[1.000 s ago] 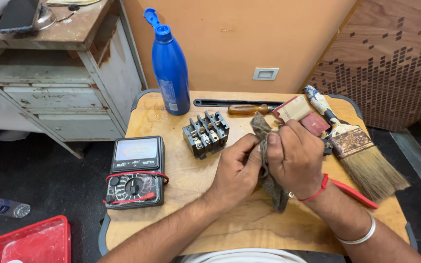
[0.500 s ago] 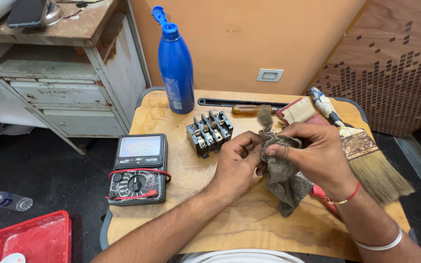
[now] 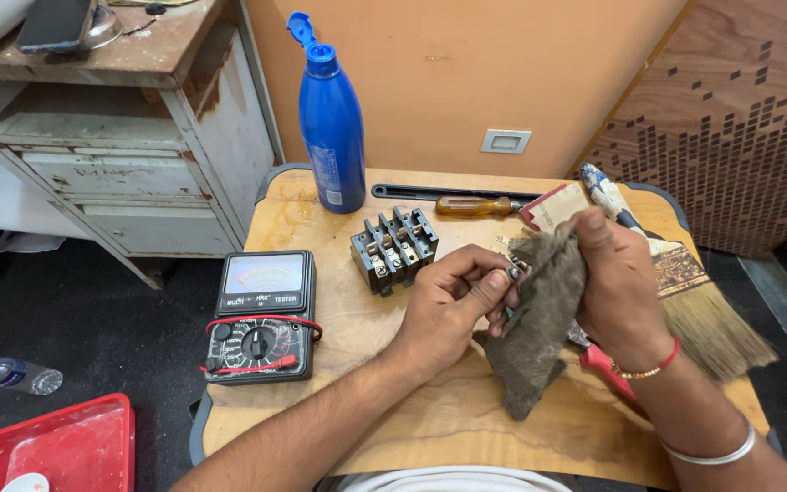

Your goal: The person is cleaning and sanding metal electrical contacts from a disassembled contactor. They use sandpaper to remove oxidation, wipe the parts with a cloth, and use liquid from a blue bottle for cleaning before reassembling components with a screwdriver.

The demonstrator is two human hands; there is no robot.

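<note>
Clearance on the wooden tabletop [image 3: 430, 428]

Bare wood lies open along the lower centre and between the analog multimeter [image 3: 261, 316] at left and the terminal block [image 3: 394, 248]. The upper edge is blocked by the blue bottle [image 3: 332, 128] and screwdriver [image 3: 475, 206]; the paintbrush [image 3: 685, 282] and red-handled pliers [image 3: 608, 364] crowd the right.

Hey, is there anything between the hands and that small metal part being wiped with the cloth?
Only the cloth. The left hand pinches the small metal part bare, while the right hand presses the cloth against it. Nothing else stands between them.
</note>
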